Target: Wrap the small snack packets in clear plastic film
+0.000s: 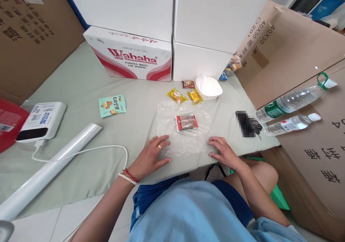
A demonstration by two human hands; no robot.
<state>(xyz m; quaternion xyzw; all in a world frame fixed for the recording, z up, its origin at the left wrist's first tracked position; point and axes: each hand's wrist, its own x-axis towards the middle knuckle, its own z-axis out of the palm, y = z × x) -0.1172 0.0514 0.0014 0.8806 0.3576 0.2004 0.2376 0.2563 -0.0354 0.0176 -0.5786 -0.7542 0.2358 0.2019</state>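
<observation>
At the far left of the pale green cloth-covered table (81,77) sits a white rectangular device with a dark front panel (40,121), its white cable (88,150) looping toward the middle, and beside it lies a long white roll of film (51,166) running diagonally toward the near edge. Further in lies a flat teal snack packet with a cartoon print (112,105), well apart from the hands. The left hand (151,156), a ring on one finger and red and white bracelets at the wrist, lies flat and open, fingers spread, pressing the near left corner of a clear crinkled plastic bag (185,134) spread on the table. On the bag's upper part rests a red and white wrapped snack bar (186,122). The right hand (223,151) is likewise open and palm down on the bag's near right corner, gripping nothing. Beyond the bag lie two yellow wrapped sweets (185,96) and a white plastic bowl (208,87); at the far right two clear plastic water bottles (289,112) lie on a brown cardboard box (318,138). The thin film looks slippery, so a hasty pull with either hand could probably drag the bag and send the bar sliding off it; the bag's near edge hangs close to the table's edge, where a tug might draw it over.
</observation>
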